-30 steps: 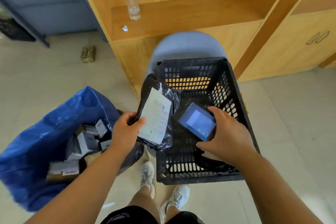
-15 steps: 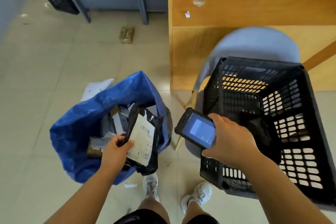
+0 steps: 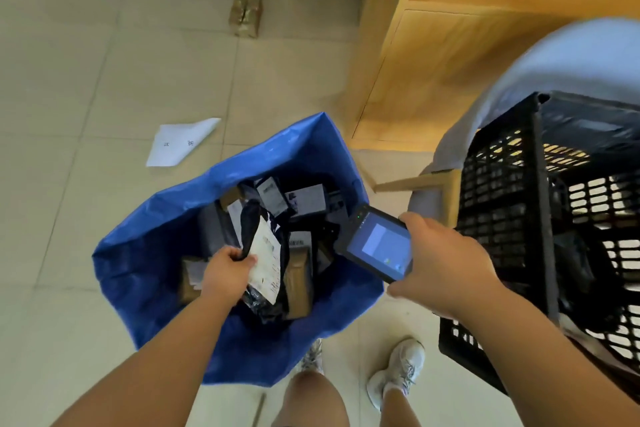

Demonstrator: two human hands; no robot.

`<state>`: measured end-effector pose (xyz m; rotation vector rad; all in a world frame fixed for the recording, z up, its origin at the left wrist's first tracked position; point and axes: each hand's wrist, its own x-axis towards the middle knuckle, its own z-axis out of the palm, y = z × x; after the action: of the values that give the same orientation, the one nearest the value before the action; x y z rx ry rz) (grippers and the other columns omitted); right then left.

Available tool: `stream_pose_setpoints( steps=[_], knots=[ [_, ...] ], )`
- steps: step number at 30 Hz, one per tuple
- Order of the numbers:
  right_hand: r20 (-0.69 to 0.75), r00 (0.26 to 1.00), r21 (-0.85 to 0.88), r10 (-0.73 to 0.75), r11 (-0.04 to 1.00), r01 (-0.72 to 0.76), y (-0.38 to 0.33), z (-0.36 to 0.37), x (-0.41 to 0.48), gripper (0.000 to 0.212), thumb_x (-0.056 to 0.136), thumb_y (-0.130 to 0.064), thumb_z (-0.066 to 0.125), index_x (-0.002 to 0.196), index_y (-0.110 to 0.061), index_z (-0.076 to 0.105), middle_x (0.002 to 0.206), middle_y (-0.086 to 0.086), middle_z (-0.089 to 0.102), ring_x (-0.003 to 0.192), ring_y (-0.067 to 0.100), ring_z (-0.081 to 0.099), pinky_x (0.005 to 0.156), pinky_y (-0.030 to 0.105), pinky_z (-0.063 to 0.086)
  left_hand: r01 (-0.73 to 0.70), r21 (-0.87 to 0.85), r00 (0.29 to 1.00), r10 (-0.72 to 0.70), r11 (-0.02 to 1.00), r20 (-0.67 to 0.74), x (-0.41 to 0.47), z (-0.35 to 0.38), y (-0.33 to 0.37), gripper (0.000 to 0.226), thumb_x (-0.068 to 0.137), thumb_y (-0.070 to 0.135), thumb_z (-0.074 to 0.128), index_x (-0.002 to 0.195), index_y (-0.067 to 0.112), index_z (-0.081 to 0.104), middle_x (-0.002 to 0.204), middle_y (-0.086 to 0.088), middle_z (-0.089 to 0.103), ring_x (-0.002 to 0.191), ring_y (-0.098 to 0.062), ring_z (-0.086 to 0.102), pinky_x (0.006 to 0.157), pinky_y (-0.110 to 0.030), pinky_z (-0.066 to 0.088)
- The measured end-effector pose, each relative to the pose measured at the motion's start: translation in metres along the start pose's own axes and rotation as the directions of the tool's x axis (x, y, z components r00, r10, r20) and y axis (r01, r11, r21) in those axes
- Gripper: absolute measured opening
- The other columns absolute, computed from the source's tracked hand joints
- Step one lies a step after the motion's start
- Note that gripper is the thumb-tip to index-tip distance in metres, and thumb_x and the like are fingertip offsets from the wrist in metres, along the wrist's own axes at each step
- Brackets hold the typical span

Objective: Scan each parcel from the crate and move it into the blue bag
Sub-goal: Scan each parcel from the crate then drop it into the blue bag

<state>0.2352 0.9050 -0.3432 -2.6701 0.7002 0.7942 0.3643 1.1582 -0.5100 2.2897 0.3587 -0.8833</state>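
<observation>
My left hand [image 3: 227, 270] grips a black plastic parcel [image 3: 265, 263] with a white label, held inside the mouth of the blue bag [image 3: 145, 267], just above several parcels lying in it. My right hand [image 3: 446, 258] holds a handheld scanner [image 3: 375, 248] with a lit blue screen, over the bag's right edge. The black slatted crate [image 3: 509, 218] stands at the right on a grey chair; one dark parcel shows dimly inside it.
A wooden cabinet [image 3: 433, 55] rises behind the bag and crate. A white sheet of paper [image 3: 180, 142] and a small brown packet [image 3: 246, 14] lie on the tiled floor. My white shoes [image 3: 398, 369] stand just below the bag.
My left hand has carried the black parcel from the crate leftward and down into the blue bag. My right hand with the scanner followed to the bag's edge. My view swung left.
</observation>
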Motion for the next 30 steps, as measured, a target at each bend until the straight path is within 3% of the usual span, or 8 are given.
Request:
stream_pose_setpoints(
  steps=[3,8,12,16,20,24,27,30],
  knots=[
    [-0.001,1.000,-0.030,0.010,1.000,-0.010,-0.009,0.007,0.024,0.071,0.056,-0.049,0.071,0.114,-0.029,0.036,0.095,-0.009,0.048,0.080,0.017,0.051,0.059,0.032,0.040,0.004,-0.027,1.000,-0.003,1.000,0.017,0.034,0.013,0.000,0.017,0.088,0.024,0.066,0.086,0.011,0.056,0.082,-0.006,0.063,0.077,-0.024,0.059,0.068,-0.033,0.045],
    [-0.010,1.000,-0.069,0.026,0.997,-0.027,-0.011,0.021,0.052,0.074,0.054,-0.053,0.071,0.115,-0.031,0.035,0.096,-0.011,0.049,0.081,0.017,0.052,0.059,0.031,0.044,-0.025,-0.124,0.999,0.021,0.992,-0.026,0.079,0.038,0.002,0.018,0.090,0.026,0.064,0.093,0.010,0.055,0.075,0.000,0.056,0.063,-0.012,0.051,0.053,-0.025,0.037],
    [0.010,0.999,-0.107,0.038,0.994,-0.037,-0.011,0.029,0.060,0.079,0.055,-0.055,0.069,0.120,-0.033,0.030,0.099,-0.012,0.049,0.082,0.015,0.051,0.056,0.029,0.040,0.083,-0.152,0.997,-0.083,0.985,0.007,0.096,0.053,-0.017,0.015,0.090,0.020,0.063,0.097,0.008,0.056,0.095,-0.005,0.057,0.088,-0.021,0.053,0.075,-0.027,0.037],
    [0.038,0.999,-0.129,0.039,0.991,-0.034,-0.015,0.029,0.059,0.079,0.055,-0.055,0.070,0.120,-0.033,0.031,0.100,-0.011,0.050,0.081,0.016,0.050,0.056,0.029,0.036,0.138,-0.075,0.989,-0.133,0.988,0.071,0.092,0.055,-0.034,0.012,0.090,0.017,0.063,0.087,0.008,0.054,0.093,-0.007,0.057,0.088,-0.022,0.052,0.076,-0.024,0.035],
    [0.044,0.999,-0.114,0.026,0.993,-0.021,-0.018,0.019,0.052,0.078,0.056,-0.054,0.070,0.120,-0.031,0.032,0.100,-0.010,0.050,0.082,0.017,0.052,0.058,0.030,0.036,0.078,0.038,0.989,-0.082,0.996,0.120,0.077,0.045,-0.030,0.013,0.090,0.020,0.061,0.087,0.007,0.058,0.081,-0.006,0.059,0.069,-0.017,0.052,0.058,-0.026,0.036],
    [0.014,1.000,-0.098,0.011,0.995,-0.010,-0.018,-0.001,0.037,0.077,0.056,-0.052,0.071,0.120,-0.028,0.035,0.099,-0.009,0.051,0.082,0.018,0.052,0.060,0.031,0.040,-0.012,0.088,0.990,-0.001,0.996,0.140,0.055,0.029,-0.007,0.018,0.091,0.025,0.060,0.096,0.008,0.061,0.087,-0.003,0.059,0.084,-0.020,0.054,0.072,-0.027,0.038],
    [-0.016,1.000,-0.075,0.003,0.997,-0.005,-0.012,-0.019,0.019,0.077,0.056,-0.052,0.072,0.119,-0.028,0.036,0.101,-0.008,0.051,0.084,0.018,0.051,0.062,0.031,0.043,-0.079,0.086,0.985,0.064,0.993,0.161,0.030,0.017,0.018,0.018,0.092,0.028,0.059,0.099,0.012,0.060,0.093,-0.002,0.060,0.081,-0.015,0.053,0.068,-0.027,0.037],
    [-0.049,0.999,-0.052,-0.013,0.999,0.010,0.000,-0.039,-0.006,0.078,0.057,-0.054,0.072,0.120,-0.027,0.035,0.102,-0.008,0.051,0.084,0.017,0.050,0.066,0.033,0.045,-0.150,0.098,0.977,0.132,0.984,0.170,0.003,0.008,0.048,0.021,0.091,0.031,0.058,0.101,0.012,0.062,0.098,-0.004,0.064,0.092,-0.021,0.059,0.074,-0.029,0.040]
  ],
)
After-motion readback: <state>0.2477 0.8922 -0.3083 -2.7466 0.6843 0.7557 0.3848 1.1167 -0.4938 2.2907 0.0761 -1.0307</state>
